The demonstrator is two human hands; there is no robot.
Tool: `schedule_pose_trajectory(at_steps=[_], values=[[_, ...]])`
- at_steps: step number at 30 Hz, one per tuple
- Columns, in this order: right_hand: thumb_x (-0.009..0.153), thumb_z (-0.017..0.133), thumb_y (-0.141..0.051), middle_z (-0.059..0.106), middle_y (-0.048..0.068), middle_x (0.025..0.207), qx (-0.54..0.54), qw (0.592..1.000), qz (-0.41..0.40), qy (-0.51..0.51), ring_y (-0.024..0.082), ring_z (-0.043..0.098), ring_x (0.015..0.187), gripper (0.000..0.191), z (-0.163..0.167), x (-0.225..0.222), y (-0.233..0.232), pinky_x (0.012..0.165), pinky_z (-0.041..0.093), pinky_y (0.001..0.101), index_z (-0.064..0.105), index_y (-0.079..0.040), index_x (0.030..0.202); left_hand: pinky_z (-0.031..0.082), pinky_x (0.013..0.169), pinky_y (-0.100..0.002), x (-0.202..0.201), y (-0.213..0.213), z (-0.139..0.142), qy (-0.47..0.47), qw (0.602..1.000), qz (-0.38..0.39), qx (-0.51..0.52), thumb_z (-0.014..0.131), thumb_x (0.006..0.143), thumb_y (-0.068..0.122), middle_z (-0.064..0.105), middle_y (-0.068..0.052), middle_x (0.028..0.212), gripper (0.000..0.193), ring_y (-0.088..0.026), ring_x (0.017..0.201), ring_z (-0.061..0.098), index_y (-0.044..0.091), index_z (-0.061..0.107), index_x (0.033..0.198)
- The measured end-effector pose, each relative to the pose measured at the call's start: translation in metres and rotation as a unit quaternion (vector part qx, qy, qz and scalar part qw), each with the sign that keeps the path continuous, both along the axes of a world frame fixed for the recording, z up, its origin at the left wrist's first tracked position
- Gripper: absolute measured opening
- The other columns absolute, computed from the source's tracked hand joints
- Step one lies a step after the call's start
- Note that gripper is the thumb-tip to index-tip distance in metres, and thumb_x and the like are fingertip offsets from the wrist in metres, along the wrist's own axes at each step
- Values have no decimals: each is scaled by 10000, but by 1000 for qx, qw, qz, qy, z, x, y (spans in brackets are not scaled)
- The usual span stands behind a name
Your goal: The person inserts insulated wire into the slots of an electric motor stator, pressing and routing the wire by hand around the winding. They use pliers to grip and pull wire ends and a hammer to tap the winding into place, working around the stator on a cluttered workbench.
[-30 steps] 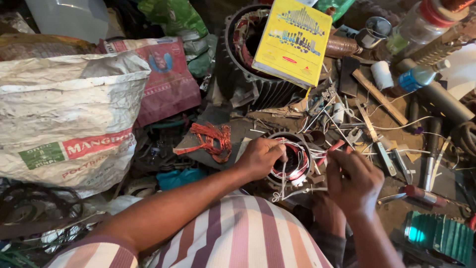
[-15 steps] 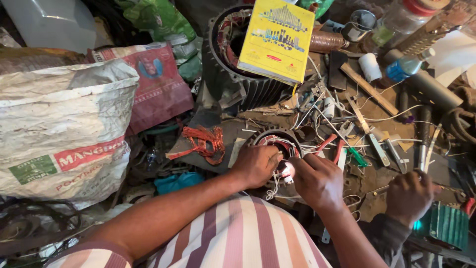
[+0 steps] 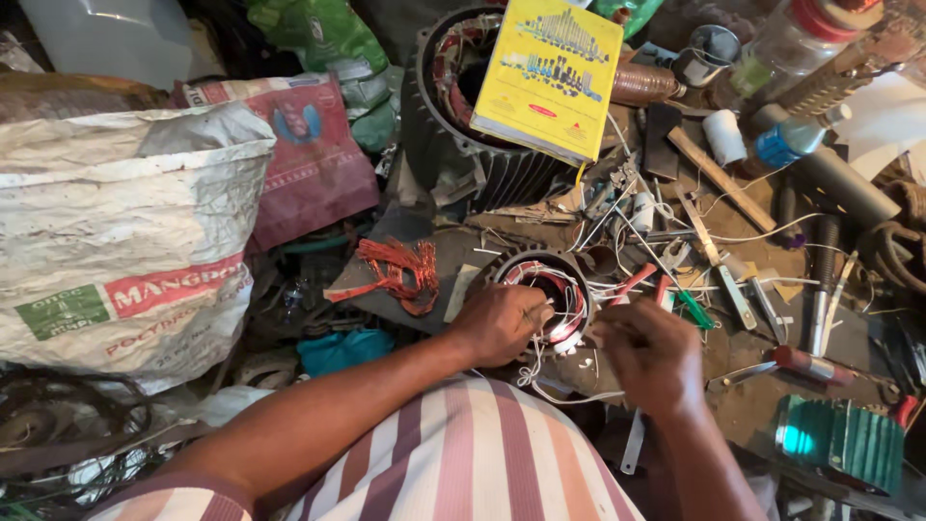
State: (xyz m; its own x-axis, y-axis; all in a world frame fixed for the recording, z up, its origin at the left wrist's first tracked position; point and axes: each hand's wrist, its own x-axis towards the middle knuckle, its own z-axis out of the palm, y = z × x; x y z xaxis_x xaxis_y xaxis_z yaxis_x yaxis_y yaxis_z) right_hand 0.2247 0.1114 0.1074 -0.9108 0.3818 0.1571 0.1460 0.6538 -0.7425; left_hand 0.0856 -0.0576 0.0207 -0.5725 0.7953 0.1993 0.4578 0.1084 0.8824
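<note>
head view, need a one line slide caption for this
Left hand rests on a small motor stator while the right hand pinches white thread beside it, amid scattered tools.

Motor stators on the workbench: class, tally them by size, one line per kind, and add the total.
Large dark finned stator, under the yellow book: 1
Small stator with copper windings, touched by the left hand, the right hand beside it: 1
Total: 2
</note>
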Motion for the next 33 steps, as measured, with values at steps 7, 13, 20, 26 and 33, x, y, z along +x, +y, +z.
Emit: schedule_pose_trajectory(at_steps=[7,13,20,26,33], values=[[868,747,-52,669,97,789,179,979,-22,90,243,656,661,98,-2,-7,13,629,509,328,746,-50,966,435,632,-517,4,-5,0,-2,999,23,33,577,995,303,582,-192,726,350,-427,729,608,37,547,770],[866,748,-48,639,85,812,304,942,0,145,275,647,687,149,-10,-18,13,633,509,368,740,-87,1010,445,648,-528,9,-7,0,41,998,16,54,604,970,276,590,-183,765,306,-437,771,608,41,550,781],[820,784,-96,582,35,697,425,893,79,123,208,610,590,173,-12,-27,13,543,466,366,763,-99,992,468,671,-515,11,-12,1,67,997,-5,47,592,908,180,591,-155,767,216,-395,771,632,36,539,756],[788,766,-114,603,36,736,411,898,117,100,237,643,638,209,-12,-34,14,571,498,372,751,-122,996,474,696,-512,10,-14,4,75,996,-20,46,603,915,180,591,-145,774,222,-384,793,631,31,547,760],[792,756,-113,685,33,855,362,920,122,85,270,679,692,218,-23,-46,24,593,511,390,744,-145,1007,480,717,-515,9,-14,3,65,996,-16,57,593,890,167,599,-151,794,194,-390,814,632,26,553,764]])
